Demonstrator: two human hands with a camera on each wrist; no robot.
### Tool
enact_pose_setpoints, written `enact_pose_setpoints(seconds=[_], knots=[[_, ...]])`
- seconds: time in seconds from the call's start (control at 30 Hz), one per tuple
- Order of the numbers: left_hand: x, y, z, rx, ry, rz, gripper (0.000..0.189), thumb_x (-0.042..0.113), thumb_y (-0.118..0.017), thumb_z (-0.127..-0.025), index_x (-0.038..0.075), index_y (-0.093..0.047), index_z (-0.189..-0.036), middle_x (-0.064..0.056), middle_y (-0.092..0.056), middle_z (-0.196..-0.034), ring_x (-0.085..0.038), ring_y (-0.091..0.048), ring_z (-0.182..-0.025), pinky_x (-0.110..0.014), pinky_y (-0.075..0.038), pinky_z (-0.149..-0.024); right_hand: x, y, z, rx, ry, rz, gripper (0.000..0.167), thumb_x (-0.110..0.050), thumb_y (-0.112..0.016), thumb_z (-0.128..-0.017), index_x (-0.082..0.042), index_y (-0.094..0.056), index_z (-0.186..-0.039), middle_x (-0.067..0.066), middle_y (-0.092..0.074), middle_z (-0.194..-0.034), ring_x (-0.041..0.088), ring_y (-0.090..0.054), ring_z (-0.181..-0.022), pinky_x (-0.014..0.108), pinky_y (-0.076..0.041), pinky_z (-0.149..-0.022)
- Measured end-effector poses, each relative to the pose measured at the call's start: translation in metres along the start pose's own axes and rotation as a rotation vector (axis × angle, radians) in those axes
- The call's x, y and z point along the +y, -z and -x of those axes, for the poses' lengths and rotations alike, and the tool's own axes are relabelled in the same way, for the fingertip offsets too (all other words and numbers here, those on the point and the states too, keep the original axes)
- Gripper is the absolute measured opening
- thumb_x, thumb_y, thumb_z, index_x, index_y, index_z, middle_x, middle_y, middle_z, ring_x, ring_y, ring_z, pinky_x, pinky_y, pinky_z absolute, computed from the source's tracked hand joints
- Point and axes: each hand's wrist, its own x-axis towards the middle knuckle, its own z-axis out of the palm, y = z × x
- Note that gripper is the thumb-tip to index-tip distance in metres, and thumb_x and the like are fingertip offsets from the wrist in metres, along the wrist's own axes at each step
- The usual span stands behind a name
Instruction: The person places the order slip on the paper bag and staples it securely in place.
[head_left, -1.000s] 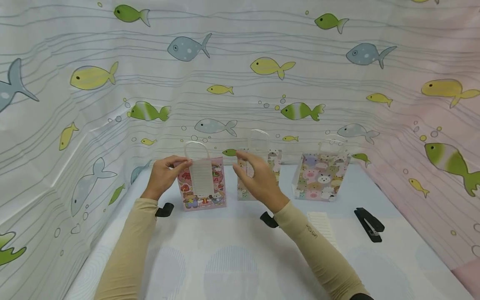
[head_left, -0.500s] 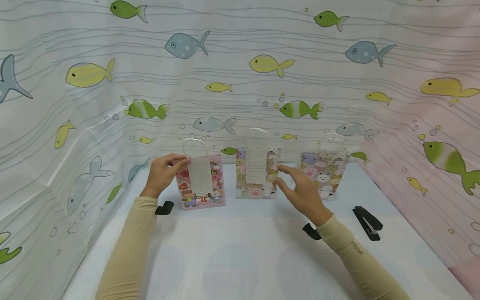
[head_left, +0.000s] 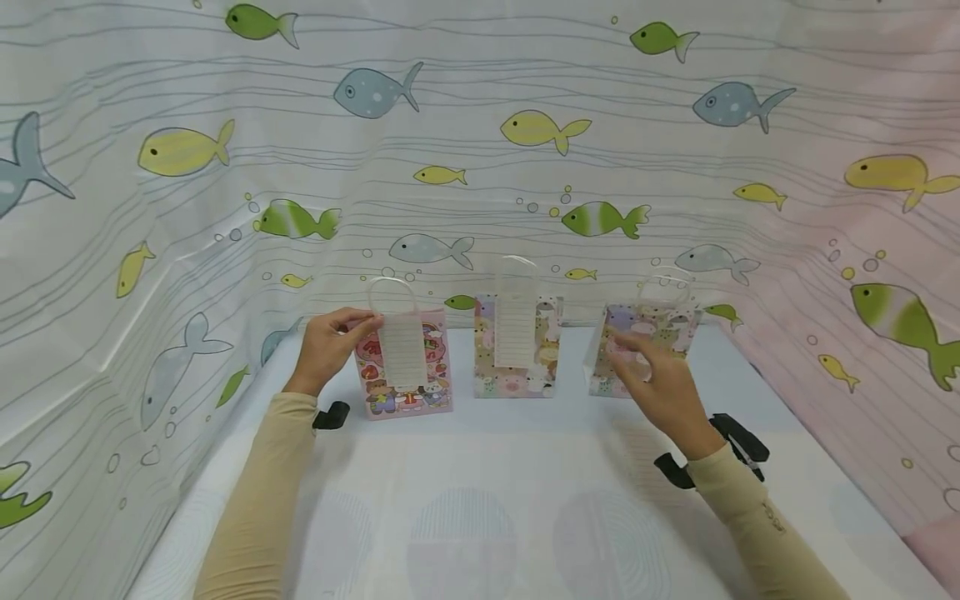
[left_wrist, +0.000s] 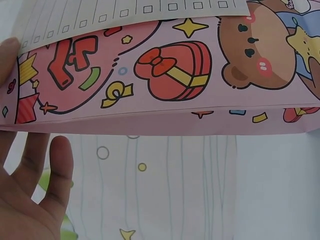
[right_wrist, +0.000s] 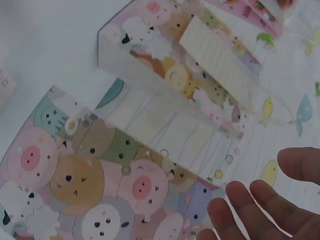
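My left hand [head_left: 327, 354] pinches the upper left edge of a pink gift bag [head_left: 408, 402] printed with cartoon bears. In the left wrist view the thumb lies before that bag [left_wrist: 175, 70] and the other fingers are behind it. A lined paper slip [head_left: 403, 350] hangs on its front. My right hand [head_left: 663, 387] is held in front of the right-hand animal-print gift bag [head_left: 684, 329], fingers apart and holding nothing. The right wrist view has its fingertips by that bag's [right_wrist: 100, 180] top edge. Between them stands another animal-print bag [head_left: 551, 350], a lined slip [head_left: 515, 333] on its front.
A black stapler [head_left: 742, 437] lies on the table at the right, partly behind my right wrist. A pale lined slip [head_left: 637, 446] lies flat on the table below the right bag. A fish-print curtain [head_left: 480, 200] rises behind and around the table.
My right hand has moved rightward, from before the middle bag to before the right-hand bag. The middle bag's slip has come into sight. My left hand keeps its hold on the pink bag.
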Motion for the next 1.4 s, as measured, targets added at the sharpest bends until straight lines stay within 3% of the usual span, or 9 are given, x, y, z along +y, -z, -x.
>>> enact_pose_setpoints(seconds=[0.23, 0.37, 0.63, 0.8, 0.9, 1.13, 1.4], knots=[[0.001, 0.001, 0.000, -0.003, 0.002, -0.016, 0.028, 0.034, -0.075, -0.094, 0.012, -0.079, -0.112, -0.005, -0.074, -0.110, -0.018, -0.056, -0.084, -0.027, -0.044, -0.071, 0.021, 0.030, 0.010, -0.013, -0.078, 0.055, 0.035, -0.021, -0.068, -0.100, -0.006, -0.065, -0.131, 0.018, -0.067, -0.123, 0.040, -0.062, -0.108, 0.058, -0.049, -0.084], [0.002, 0.002, 0.000, -0.001, 0.008, -0.020, 0.028, 0.034, -0.075, -0.094, 0.013, -0.079, -0.112, -0.005, -0.074, -0.110, -0.018, -0.056, -0.085, -0.026, -0.045, -0.070, 0.036, 0.047, 0.017, -0.021, -0.108, 0.078, 0.037, -0.020, -0.070, -0.098, -0.008, -0.065, -0.133, 0.016, -0.067, -0.124, 0.037, -0.061, -0.112, 0.056, -0.047, -0.089], [0.003, 0.004, -0.001, -0.002, 0.007, -0.017, 0.029, 0.035, -0.075, -0.093, 0.013, -0.079, -0.112, -0.004, -0.075, -0.110, -0.018, -0.057, -0.084, -0.026, -0.045, -0.070, 0.065, 0.076, 0.039, -0.121, -0.162, 0.148, 0.046, -0.031, -0.065, -0.101, -0.005, -0.059, -0.139, 0.021, -0.063, -0.131, 0.041, -0.058, -0.115, 0.062, -0.046, -0.087], [0.003, 0.003, -0.002, -0.005, -0.001, -0.020, 0.029, 0.036, -0.075, -0.093, 0.013, -0.079, -0.112, -0.005, -0.075, -0.110, -0.018, -0.058, -0.085, -0.027, -0.045, -0.071, 0.087, 0.094, 0.052, -0.146, -0.199, 0.197, 0.042, -0.030, -0.064, -0.102, -0.005, -0.062, -0.135, 0.019, -0.065, -0.129, 0.036, -0.058, -0.112, 0.054, -0.046, -0.086], [0.003, 0.002, -0.002, -0.010, 0.005, -0.022, 0.030, 0.037, -0.075, -0.093, 0.014, -0.079, -0.112, -0.004, -0.075, -0.109, -0.018, -0.059, -0.086, -0.028, -0.046, -0.072, 0.100, 0.104, 0.061, -0.222, -0.245, 0.215, 0.042, -0.033, -0.061, -0.103, -0.003, -0.062, -0.133, 0.021, -0.066, -0.125, 0.038, -0.060, -0.109, 0.050, -0.046, -0.084], [0.002, 0.001, -0.002, -0.013, 0.009, -0.027, 0.031, 0.038, -0.074, -0.094, 0.014, -0.078, -0.112, -0.004, -0.075, -0.109, -0.019, -0.059, -0.087, -0.028, -0.046, -0.072, 0.116, 0.119, 0.077, -0.540, -0.414, 0.265, 0.056, -0.045, -0.053, -0.105, 0.004, -0.062, -0.129, 0.030, -0.065, -0.121, 0.049, -0.063, -0.105, 0.059, -0.051, -0.076], [0.000, 0.000, -0.001, -0.007, 0.008, -0.017, 0.030, 0.037, -0.074, -0.094, 0.014, -0.079, -0.112, -0.005, -0.075, -0.109, -0.019, -0.060, -0.086, -0.028, -0.046, -0.073, 0.126, 0.116, 0.084, -0.586, -0.430, 0.278, 0.051, -0.037, -0.055, -0.106, 0.009, -0.064, -0.124, 0.033, -0.064, -0.119, 0.050, -0.063, -0.101, 0.059, -0.052, -0.076]])
